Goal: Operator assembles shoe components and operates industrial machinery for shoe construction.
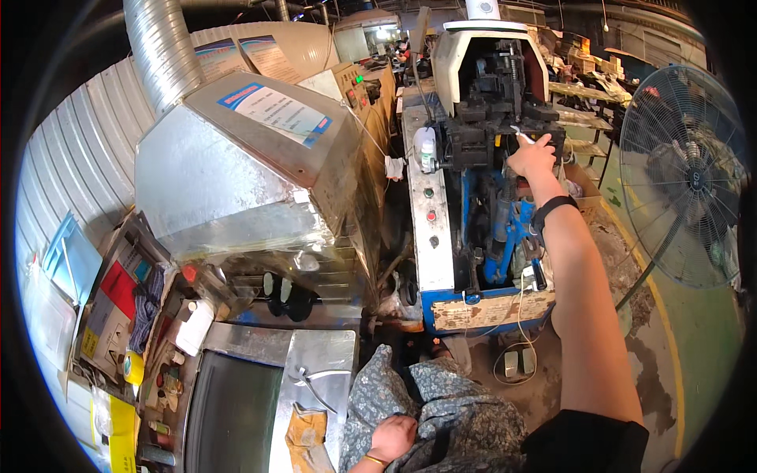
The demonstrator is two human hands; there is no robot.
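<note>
Worn on my head, one wide fisheye looks down and forward, close above my lap (pixel 465 394), along my right arm (pixel 582 292) to the machine (pixel 435 256).

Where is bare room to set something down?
The metal plate's far end looks bare, between the dark panel and patterned clothing; so does green floor below the fan. Crowded: around the yellow tape and white container, and the dark machinery at the right hand.

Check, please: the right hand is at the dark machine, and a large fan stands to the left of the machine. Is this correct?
The side is wrong: the head view shows the large fan right of the dark machine. The right hand is at the machine.
</note>
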